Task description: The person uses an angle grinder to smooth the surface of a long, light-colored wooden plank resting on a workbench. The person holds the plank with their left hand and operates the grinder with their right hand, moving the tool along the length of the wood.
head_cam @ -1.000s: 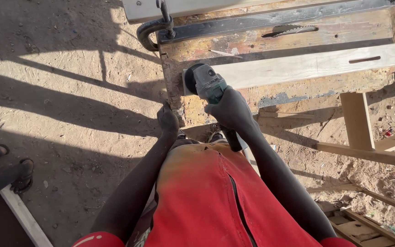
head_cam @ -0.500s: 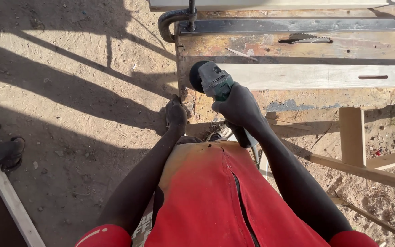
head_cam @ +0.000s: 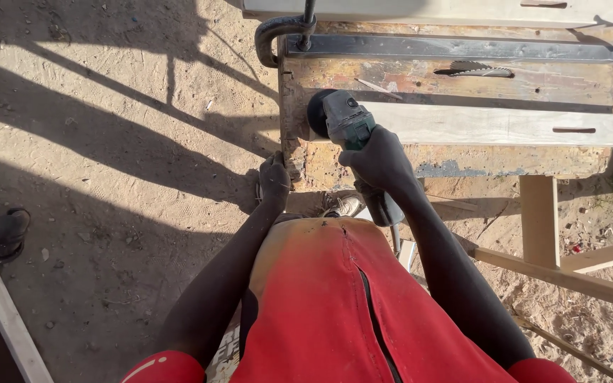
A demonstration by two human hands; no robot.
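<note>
Sunlight falls on a worn wooden saw table (head_cam: 363,159), where the right hand (head_cam: 381,162) has its fingers clamped round the body of a green-grey angle grinder (head_cam: 349,128), whose dark disc end sits against the left end of a pale wooden plank (head_cam: 505,128) lying across the table. The left hand (head_cam: 274,177) rests at the table's near left corner, fingers curled together against the wood. Farther back, a circular saw blade (head_cam: 473,69) pokes up through the tabletop, and a dark metal clamp (head_cam: 282,32) grips the far left edge above the sandy ground (head_cam: 108,142).
</note>
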